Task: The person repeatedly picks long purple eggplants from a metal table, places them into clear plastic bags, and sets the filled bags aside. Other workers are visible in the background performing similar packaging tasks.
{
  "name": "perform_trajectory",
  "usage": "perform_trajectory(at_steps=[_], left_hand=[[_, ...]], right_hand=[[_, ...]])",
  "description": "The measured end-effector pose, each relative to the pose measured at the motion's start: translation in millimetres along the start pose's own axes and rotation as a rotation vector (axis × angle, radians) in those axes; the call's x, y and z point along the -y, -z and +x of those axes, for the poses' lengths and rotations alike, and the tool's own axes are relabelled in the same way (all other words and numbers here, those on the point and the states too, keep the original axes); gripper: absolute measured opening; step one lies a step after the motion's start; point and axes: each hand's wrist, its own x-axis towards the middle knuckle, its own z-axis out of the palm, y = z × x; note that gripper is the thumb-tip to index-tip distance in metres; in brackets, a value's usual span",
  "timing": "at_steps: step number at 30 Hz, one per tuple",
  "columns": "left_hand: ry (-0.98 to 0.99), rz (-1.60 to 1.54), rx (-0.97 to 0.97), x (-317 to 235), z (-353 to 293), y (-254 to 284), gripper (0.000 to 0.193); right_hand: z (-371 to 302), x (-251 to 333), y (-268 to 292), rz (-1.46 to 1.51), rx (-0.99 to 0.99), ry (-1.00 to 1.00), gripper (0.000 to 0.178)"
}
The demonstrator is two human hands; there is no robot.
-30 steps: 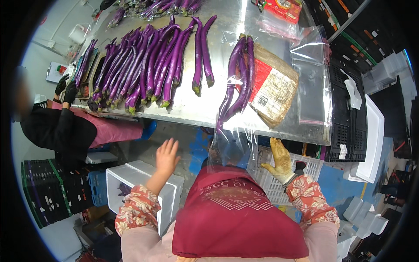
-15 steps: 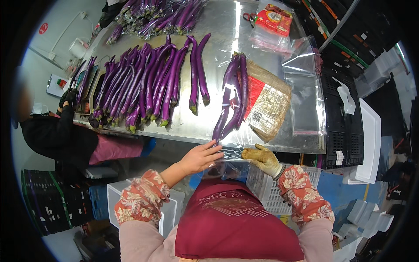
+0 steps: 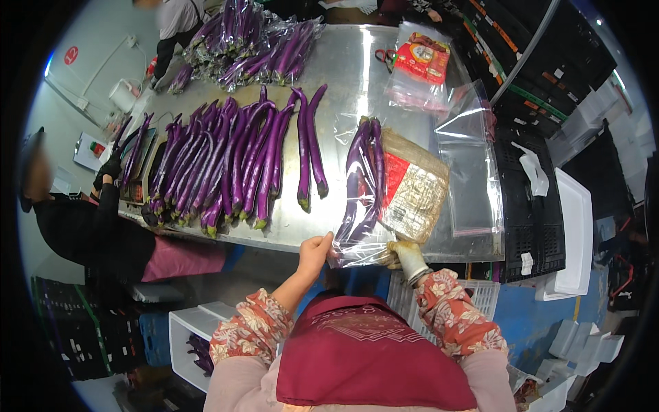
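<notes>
Long purple eggplants lie inside a clear plastic bag at the near edge of the metal table. My bare left hand is closed on the bag's near left corner. At the near right corner, my right hand, in a stained glove, pinches the plastic. Between the two hands the film is creased and shiny. Just right of the bagged eggplants, and partly behind the bag, is a brownish packet with a red patch. Two loose eggplants lie to the left, beside a large row of eggplants.
Bagged eggplants are heaped at the far left of the table. Red-handled scissors, a red printed packet and flat clear bags lie at the right. Black crates stand beyond. A co-worker works at the left.
The bag's near end now covers the eggplants' lower ends and is pulled taut. My left hand went from spread fingers to a grip on its corner. The view has tilted slightly.
</notes>
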Motion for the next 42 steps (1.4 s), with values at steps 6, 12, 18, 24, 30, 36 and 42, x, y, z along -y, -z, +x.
perform_trajectory(at_steps=[6, 12, 18, 24, 30, 36, 42], left_hand=[[0.089, 0.393, -0.009, 1.8, 22.8, 3.5, 0.035], [-0.109, 0.550, -0.174, -18.1, 28.6, 16.5, 0.036], [-0.848, 0.903, 0.345, -89.7, -19.4, -31.9, 0.035], [-0.791, 1.338, 0.315, -17.1, 9.0, -35.7, 0.072], [-0.725, 1.312, 0.341, -5.5, 16.8, -36.8, 0.068], [-0.396, 0.858, 0.001, 0.3, 8.6, -32.8, 0.069], [0.143, -0.005, 0.165, -51.1, 5.7, -42.1, 0.071]], right_hand=[[5.0, -9.5, -6.0, 0.027, -0.021, -0.071, 0.026], [9.5, -7.1, -4.1, 0.042, 0.007, -0.152, 0.028], [0.0, -1.7, -5.6, 0.077, -0.019, -0.117, 0.025], [-36.7, 13.4, -19.5, -0.554, -0.434, 0.996, 0.035], [22.0, -14.3, -45.5, -0.892, -0.131, 0.944, 0.059], [35.2, -1.2, -40.6, -0.768, -0.098, 0.635, 0.069], [30.1, 30.9, -47.1, 0.307, 0.255, 0.386, 0.069]])
